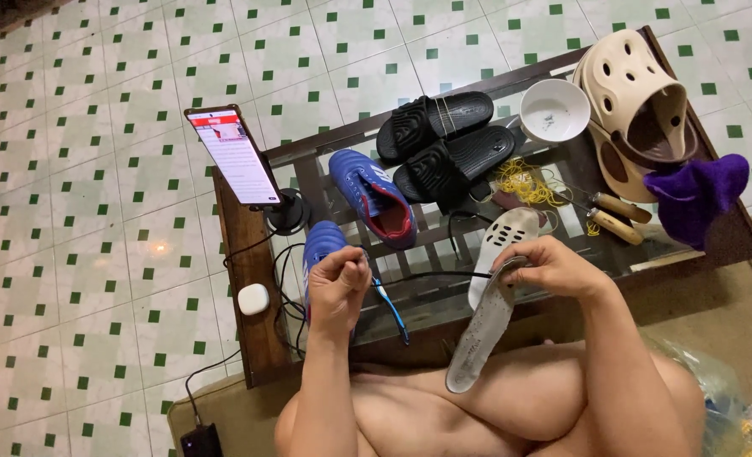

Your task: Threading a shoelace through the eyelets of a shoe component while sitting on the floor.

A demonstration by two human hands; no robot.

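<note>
Right hand [554,264] fingers pinch grey insole [482,330] over the lap; left hand [340,283] fingers pinch black thread [431,275] taut. Best kept tight, insole steady, near desk [249,245].

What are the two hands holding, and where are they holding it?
The right hand pinches a grey insole at its upper end. The left hand pinches one end of a thin dark cord stretched toward the insole.

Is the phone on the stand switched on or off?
On. The phone on its stand shows a lit white page with a red band on top.
</note>
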